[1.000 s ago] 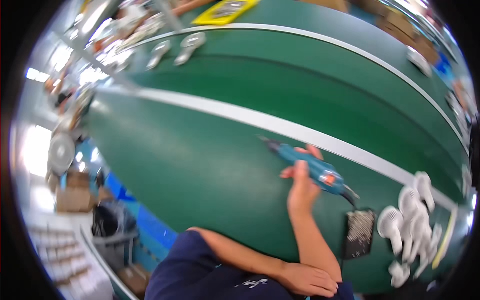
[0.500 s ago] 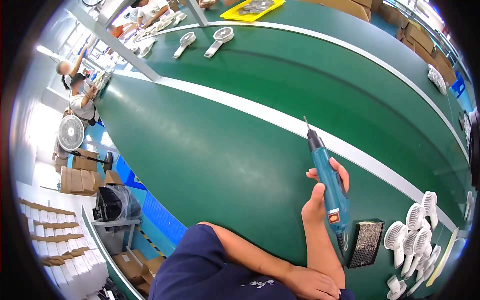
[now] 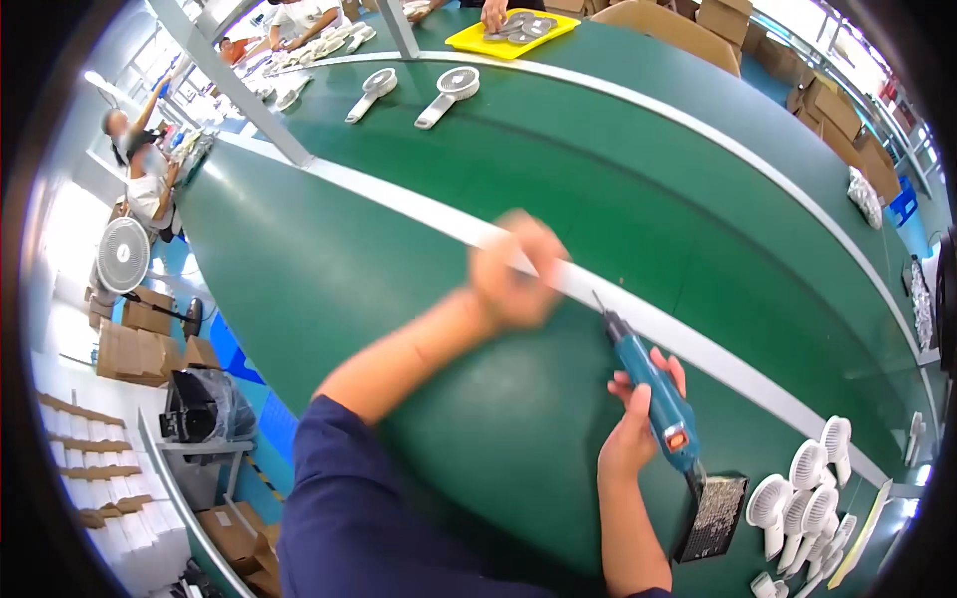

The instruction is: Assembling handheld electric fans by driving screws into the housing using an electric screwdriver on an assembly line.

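Note:
My right hand point(image 3: 633, 424) is wrapped round a teal electric screwdriver point(image 3: 658, 404), its thin bit pointing up and away from me. Smeared by motion, my left hand point(image 3: 513, 269) is over the pale strip along the green bench, to the left of the bit; its fingers cannot be made out. By my right forearm lies a black tray of small screws point(image 3: 713, 513). Several white handheld fans point(image 3: 797, 508) are grouped to the right of it. Two more, a handheld fan point(image 3: 454, 92) and a handheld fan point(image 3: 374, 92), lie on the far side of the strip.
A yellow tray point(image 3: 469, 40) of grey round parts stands at the far edge, with another person's hand point(image 3: 493, 14) in it. A metal post point(image 3: 234, 85) rises at the far left. Cartons point(image 3: 140, 351) and a standing fan point(image 3: 125, 254) are on the floor left of the bench point(image 3: 419, 299).
My left hand has left my right arm and swung forward over the bench. The screwdriver has dropped slightly nearer to me. Another person's hand has come to the yellow tray.

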Available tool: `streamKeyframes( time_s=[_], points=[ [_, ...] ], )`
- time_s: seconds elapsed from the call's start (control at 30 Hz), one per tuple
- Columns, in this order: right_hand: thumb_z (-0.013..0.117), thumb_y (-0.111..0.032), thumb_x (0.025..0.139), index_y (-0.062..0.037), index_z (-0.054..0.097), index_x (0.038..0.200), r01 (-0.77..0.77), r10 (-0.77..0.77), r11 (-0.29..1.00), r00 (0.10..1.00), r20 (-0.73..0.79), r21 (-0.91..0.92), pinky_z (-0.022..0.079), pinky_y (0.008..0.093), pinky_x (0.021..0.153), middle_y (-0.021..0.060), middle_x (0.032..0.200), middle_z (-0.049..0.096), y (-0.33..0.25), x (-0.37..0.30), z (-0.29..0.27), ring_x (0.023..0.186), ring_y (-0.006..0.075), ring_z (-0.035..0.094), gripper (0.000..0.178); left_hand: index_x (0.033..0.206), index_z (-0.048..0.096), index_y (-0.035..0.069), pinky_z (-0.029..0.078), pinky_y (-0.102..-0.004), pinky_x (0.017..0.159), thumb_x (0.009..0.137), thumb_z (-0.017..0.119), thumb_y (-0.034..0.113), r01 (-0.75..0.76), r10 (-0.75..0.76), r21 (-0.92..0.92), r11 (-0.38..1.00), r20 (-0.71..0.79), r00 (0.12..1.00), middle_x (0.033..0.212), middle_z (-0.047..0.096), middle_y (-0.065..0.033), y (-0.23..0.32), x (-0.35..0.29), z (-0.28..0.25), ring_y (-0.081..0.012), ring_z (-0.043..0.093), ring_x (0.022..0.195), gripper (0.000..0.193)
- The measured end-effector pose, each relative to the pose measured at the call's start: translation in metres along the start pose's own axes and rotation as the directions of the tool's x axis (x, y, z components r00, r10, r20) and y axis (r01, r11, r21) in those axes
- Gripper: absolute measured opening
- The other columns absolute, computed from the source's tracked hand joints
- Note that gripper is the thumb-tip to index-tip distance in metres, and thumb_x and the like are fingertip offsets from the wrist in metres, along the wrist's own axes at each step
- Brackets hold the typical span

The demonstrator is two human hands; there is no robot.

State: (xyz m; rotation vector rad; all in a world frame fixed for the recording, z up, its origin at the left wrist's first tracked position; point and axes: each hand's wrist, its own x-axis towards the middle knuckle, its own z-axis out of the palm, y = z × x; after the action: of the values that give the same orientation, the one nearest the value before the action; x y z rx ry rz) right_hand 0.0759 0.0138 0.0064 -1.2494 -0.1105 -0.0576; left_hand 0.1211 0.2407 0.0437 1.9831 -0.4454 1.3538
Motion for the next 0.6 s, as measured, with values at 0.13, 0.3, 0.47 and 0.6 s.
streamKeyframes(
  time_s=[0.13, 0.3, 0.47, 0.6],
  points=[
    [0.057, -0.018, 0.095, 0.0005, 0.036, 0.140, 0.004, -0.004, 1.000, 1.000, -0.016, -0.026, 0.056, 0.0329, 0.074, 0.0178, 0.136, 0.050, -0.010, -0.010, -0.002, 0.089, 0.0223, 0.064, 0.054, 0.128, 0.047, 0.002, 0.042, -0.0450, 0.093, 0.085, 0.070, 0.022, 0.172, -0.121, 0.760, 0.626, -0.124, 0.985, 0.119, 0.057, -0.0146, -0.181, 0.048, -0.069, -0.0307, 0.053, 0.111, 0.052],
    [0.063, -0.025, 0.092, -0.0004, 0.035, 0.141, 0.013, -0.014, 0.997, 1.000, -0.017, -0.075, 0.057, 0.0325, 0.071, 0.0175, 0.134, 0.050, 0.003, -0.017, -0.006, 0.087, 0.0223, 0.064, 0.061, 0.131, 0.048, 0.003, 0.043, -0.0493, 0.092, 0.089, 0.063, 0.038, 0.249, -0.641, 0.958, 0.143, -0.102, 0.760, 0.122, 0.057, -0.0184, -0.309, 0.017, -0.095, -0.0331, 0.054, 0.113, 0.057],
    [0.070, -0.037, 0.088, -0.0029, 0.037, 0.140, -0.004, -0.007, 0.991, 0.996, -0.084, -0.133, 0.056, 0.0315, 0.067, 0.0168, 0.132, 0.051, -0.003, -0.011, -0.003, 0.083, 0.0220, 0.065, 0.070, 0.100, 0.067, 0.006, 0.049, -0.0496, 0.082, 0.091, 0.058, 0.042, 0.085, -0.592, 0.991, 0.100, -0.009, 0.806, 0.104, 0.067, -0.0122, -0.367, 0.040, -0.132, -0.0314, 0.061, 0.099, 0.038],
    [0.070, -0.038, 0.087, -0.0042, 0.036, 0.141, 0.050, -0.068, 0.984, 0.992, -0.103, -0.169, 0.056, 0.0317, 0.065, 0.0161, 0.132, 0.051, 0.007, -0.009, -0.020, 0.082, 0.0220, 0.065, 0.072, 0.101, 0.072, 0.013, 0.054, -0.0463, 0.074, 0.081, 0.068, 0.053, 0.247, -0.644, 0.969, -0.025, -0.205, 0.737, 0.099, 0.071, -0.0106, -0.372, 0.050, -0.170, -0.0350, 0.066, 0.094, 0.045]
  ],
)
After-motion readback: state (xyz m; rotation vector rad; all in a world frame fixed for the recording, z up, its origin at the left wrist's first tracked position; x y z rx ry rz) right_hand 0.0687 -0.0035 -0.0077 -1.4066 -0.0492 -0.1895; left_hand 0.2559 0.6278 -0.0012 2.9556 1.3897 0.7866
